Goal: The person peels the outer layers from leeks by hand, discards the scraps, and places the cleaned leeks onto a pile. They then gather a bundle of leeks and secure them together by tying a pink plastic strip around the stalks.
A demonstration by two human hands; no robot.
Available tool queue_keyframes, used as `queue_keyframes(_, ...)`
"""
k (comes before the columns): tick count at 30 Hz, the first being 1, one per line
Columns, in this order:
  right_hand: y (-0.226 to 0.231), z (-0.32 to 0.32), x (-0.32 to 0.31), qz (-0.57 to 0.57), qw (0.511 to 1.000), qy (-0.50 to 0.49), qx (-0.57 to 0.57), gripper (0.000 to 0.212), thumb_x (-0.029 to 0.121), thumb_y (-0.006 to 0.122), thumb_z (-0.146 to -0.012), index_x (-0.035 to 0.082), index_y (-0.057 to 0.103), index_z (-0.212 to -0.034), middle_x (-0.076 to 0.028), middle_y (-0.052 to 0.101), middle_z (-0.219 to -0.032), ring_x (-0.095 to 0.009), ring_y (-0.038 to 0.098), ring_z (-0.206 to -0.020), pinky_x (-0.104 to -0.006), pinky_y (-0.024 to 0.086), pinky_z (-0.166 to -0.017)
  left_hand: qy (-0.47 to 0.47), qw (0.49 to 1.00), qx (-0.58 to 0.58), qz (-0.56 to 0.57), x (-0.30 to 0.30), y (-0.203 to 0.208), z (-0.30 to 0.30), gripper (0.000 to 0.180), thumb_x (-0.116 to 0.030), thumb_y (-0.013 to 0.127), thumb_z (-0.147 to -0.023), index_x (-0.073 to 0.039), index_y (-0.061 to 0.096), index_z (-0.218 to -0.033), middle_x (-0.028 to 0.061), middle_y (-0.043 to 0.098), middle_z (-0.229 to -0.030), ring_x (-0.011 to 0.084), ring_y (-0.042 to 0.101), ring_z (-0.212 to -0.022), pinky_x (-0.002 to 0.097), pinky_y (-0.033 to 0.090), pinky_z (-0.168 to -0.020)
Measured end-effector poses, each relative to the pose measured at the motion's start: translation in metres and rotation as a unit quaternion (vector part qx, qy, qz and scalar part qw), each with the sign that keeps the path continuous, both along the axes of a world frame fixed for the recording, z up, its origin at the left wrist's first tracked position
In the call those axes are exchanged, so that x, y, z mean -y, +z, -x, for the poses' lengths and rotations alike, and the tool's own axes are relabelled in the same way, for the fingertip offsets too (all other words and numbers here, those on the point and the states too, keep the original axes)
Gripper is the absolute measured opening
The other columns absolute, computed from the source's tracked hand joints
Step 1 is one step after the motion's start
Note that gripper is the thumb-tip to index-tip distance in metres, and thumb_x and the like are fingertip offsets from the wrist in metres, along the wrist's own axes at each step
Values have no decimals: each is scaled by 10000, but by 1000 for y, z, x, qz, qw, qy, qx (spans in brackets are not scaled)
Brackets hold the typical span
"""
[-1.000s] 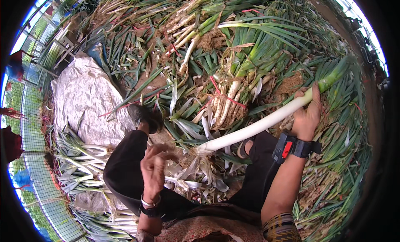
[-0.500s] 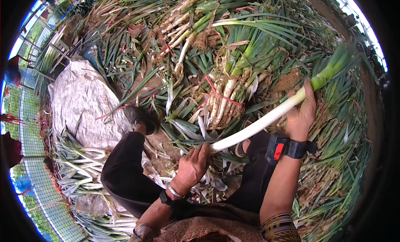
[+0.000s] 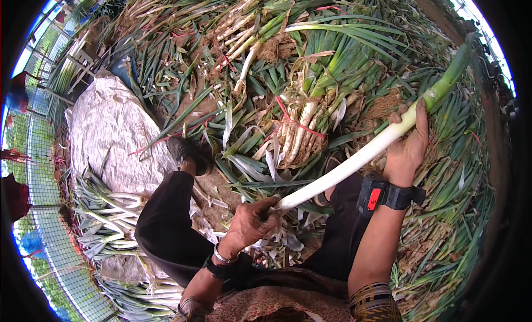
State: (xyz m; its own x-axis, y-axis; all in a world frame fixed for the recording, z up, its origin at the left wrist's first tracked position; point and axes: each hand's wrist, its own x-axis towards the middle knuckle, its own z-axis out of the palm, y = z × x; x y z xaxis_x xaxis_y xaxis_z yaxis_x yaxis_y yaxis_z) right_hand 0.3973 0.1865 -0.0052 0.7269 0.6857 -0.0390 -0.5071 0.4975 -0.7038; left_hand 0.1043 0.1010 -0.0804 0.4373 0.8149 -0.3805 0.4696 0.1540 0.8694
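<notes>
1. The left hand [image 3: 250, 223], apart from the leek [image 3: 360, 158] a second ago, now closes around its root end.
2. The green top [image 3: 450, 79] reaches higher than then, the leek slanting more steeply.

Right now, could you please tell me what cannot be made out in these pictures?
In the head view:
The leek's root end: hidden by the left hand.
Whether its fingers grip or only touch: hidden by the hand's back.
Leaf tips: blurred toward the dark rim.
What lies under the pale sheet: covered by it.
The right sleeve: cut off by the lower edge.
</notes>
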Motion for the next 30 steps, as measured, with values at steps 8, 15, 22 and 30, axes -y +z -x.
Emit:
queue_keyframes(8, 8, 3, 0, -37, 999, 24, -5, 189, 163, 585, -836, 43, 518, -965, -45, 495, -770, -127, 457, -653, -247, 381, -482, 135, 960, 235, 71, 11, -15, 4, 298, -96, 591, -789, -26, 578, -1079, 82, 610, -662, 77, 552, -590, 217, 457, -589)
queue_keyframes(15, 6, 1, 1, -56, 998, 29, -11, 225, 173, 576, -842, 30, 491, -993, -71, 510, -789, -135, 459, -657, -252, 384, -476, 8, 992, 113, 59, 19, -15, 19, 432, -76, 552, -815, 5, 429, -1220, 57, 585, -904, 108, 572, -697, 224, 462, -549)
queue_keyframes(22, -1, -16, 4, -99, 988, 95, -67, 224, 175, 539, -863, 29, 463, -1015, -83, 466, -800, -162, 468, -686, -260, 408, -502, 257, 736, 532, 331, 51, -10, 24, 569, -23, 550, -810, -56, 291, -1316, 82, 492, -1135, 157, 506, -986, 297, 476, -804)
queue_keyframes(30, -68, -66, -27, 54, 969, 106, 217, 249, 220, 576, -827, 26, 470, -943, -117, 516, -805, -226, 502, -728, -336, 458, -666, 318, 855, 370, 173, 107, 59, 111, 85, -67, 518, -855, 2, 534, -902, 97, 583, -857, 142, 572, -780, 252, 450, -713)
